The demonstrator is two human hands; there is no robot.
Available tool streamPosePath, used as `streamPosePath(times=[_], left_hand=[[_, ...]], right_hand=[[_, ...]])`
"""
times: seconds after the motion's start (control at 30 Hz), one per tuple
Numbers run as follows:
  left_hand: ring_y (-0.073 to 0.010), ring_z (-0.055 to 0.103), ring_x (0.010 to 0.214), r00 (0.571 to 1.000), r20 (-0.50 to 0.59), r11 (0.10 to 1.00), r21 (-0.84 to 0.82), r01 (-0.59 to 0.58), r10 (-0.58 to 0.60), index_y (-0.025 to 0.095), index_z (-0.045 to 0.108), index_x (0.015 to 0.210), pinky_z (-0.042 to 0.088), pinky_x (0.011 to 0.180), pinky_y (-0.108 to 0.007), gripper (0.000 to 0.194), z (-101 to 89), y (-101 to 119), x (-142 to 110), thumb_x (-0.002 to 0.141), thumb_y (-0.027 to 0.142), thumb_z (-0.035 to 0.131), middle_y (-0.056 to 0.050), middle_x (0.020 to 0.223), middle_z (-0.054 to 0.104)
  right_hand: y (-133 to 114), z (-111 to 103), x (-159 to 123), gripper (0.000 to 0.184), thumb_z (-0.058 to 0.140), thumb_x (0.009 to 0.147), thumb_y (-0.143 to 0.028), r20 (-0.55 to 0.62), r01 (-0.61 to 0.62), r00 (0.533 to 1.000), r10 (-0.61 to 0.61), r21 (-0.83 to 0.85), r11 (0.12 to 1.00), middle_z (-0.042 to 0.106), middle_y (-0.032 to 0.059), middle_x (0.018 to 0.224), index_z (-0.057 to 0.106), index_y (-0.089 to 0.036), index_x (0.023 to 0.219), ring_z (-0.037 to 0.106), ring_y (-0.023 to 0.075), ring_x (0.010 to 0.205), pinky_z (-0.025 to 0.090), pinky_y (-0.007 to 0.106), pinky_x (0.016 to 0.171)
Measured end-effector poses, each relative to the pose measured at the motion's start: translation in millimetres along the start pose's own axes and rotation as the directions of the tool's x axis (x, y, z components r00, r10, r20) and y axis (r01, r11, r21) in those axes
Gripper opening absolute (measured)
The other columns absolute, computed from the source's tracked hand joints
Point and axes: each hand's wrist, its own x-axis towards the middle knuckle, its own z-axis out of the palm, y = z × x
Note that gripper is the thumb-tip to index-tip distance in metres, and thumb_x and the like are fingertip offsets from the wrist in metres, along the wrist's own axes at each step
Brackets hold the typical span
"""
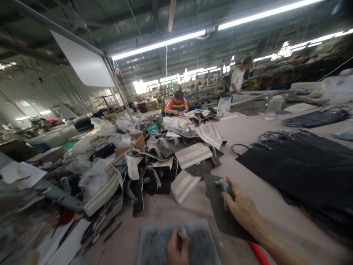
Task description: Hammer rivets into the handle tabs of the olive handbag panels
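My left hand is closed round a short upright tool with a pale, rounded top; its lower end is hidden by my fingers. Beneath it lies a worn grey slab at the table's near edge. To the right, my right hand grips the plastic-wrapped handle of a dark grey flat panel, fingers curled over it. The panel lies at a slant beside the slab. Just beyond is a pale piece with a lighter stripe.
A heap of dark and cream pieces with wrapped handles covers the table's middle. Black handled pieces are stacked at right, near a clear bottle. A red object shows below my right forearm. Two people are farther back.
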Motion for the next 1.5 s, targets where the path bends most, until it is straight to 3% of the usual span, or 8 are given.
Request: streamPosePath(times=[0.07,0.2,0.27,0.37,0.53,0.7,1.03,1.5], left_hand=[[-0.0267,0.074,0.080,0.994,0.040,0.991,-0.089,0.102,-0.098,0.016,0.070,0.093,0.061,0.076,-0.033,0.046,-14.7,9,-18,0.080,0.060,0.069,-0.012,0.085,0.075],[-0.0239,0.074,0.088,0.977,-0.141,0.964,-0.236,0.123,-0.159,0.014,0.063,0.106,0.059,0.087,-0.036,0.044,-25.9,22,-17,0.081,0.050,0.071,-0.011,0.095,0.075],[-0.0229,0.074,0.090,0.977,-0.146,0.953,-0.282,0.109,-0.155,0.016,0.060,0.113,0.058,0.089,-0.036,0.045,-25.5,26,-14,0.082,0.046,0.071,-0.010,0.098,0.074],[-0.0223,0.073,0.091,0.995,-0.014,0.950,-0.299,0.093,-0.102,0.017,0.061,0.111,0.058,0.089,-0.036,0.042,-18.6,35,-11,0.081,0.043,0.074,-0.010,0.098,0.075],[-0.0206,0.073,0.086,0.964,0.257,0.916,-0.366,0.166,-0.072,0.015,0.065,0.102,0.058,0.086,-0.034,0.042,4.5,45,-4,0.075,0.042,0.081,-0.009,0.092,0.075],[-0.0201,0.072,0.083,0.929,0.361,0.911,-0.353,0.211,-0.076,0.015,0.065,0.099,0.058,0.084,-0.034,0.038,14.9,39,-9,0.076,0.040,0.080,-0.008,0.090,0.075],[-0.0210,0.072,0.084,0.890,0.454,0.940,-0.281,0.191,-0.045,0.015,0.064,0.099,0.057,0.086,-0.035,0.032,11.1,39,-16,0.081,0.039,0.076,-0.009,0.090,0.075],[-0.0209,0.071,0.084,0.887,0.461,0.978,-0.185,0.094,0.002,0.016,0.065,0.098,0.056,0.083,-0.033,0.020,10.8,43,-16,0.085,0.031,0.069,-0.008,0.088,0.075]], right_hand=[[-27,-3,-66,0.062,0.041,0.094,-0.041,0.084,0.074,0.993,-0.079,0.061,0.995,0.075,0.0103,0.096,0.039,-0.020,0.153,0.071,0.0260,0.072,0.054,0.036,0.070],[-45,8,-173,0.058,0.037,0.098,-0.032,0.270,0.145,0.946,-0.178,0.138,0.980,0.073,0.0138,0.110,0.036,-0.017,0.153,0.073,0.0252,0.076,0.057,0.036,0.070],[-40,18,-210,0.057,0.034,0.098,-0.028,0.356,0.156,0.916,-0.186,0.113,0.981,0.071,0.0154,0.119,0.035,-0.016,0.154,0.074,0.0269,0.081,0.058,0.038,0.069],[-30,30,-240,0.057,0.029,0.100,-0.027,0.421,0.155,0.893,-0.160,0.048,0.987,0.070,0.0176,0.120,0.030,-0.013,0.155,0.074,0.0288,0.080,0.058,0.041,0.067],[-31,36,-241,0.054,0.030,0.102,-0.031,0.433,0.092,0.897,-0.089,0.015,0.996,0.075,0.0158,0.101,0.032,-0.010,0.153,0.074,0.0308,0.080,0.057,0.041,0.066],[-37,38,-236,0.054,0.033,0.101,-0.030,0.432,0.100,0.898,-0.083,-0.016,0.995,0.073,0.0183,0.109,0.034,-0.010,0.151,0.074,0.0326,0.086,0.057,0.042,0.068],[-36,38,-226,0.035,0.045,0.099,-0.039,0.450,0.042,0.889,-0.083,0.100,0.994,0.070,0.0148,0.109,0.056,-0.014,0.119,0.069,0.0305,0.098,0.052,0.039,0.082],[-32,23,-218,0.040,0.045,0.099,-0.043,0.457,0.007,0.881,-0.121,0.243,0.970,0.069,0.0107,0.113,0.052,-0.018,0.130,0.067,0.0243,0.098,0.051,0.035,0.083]])
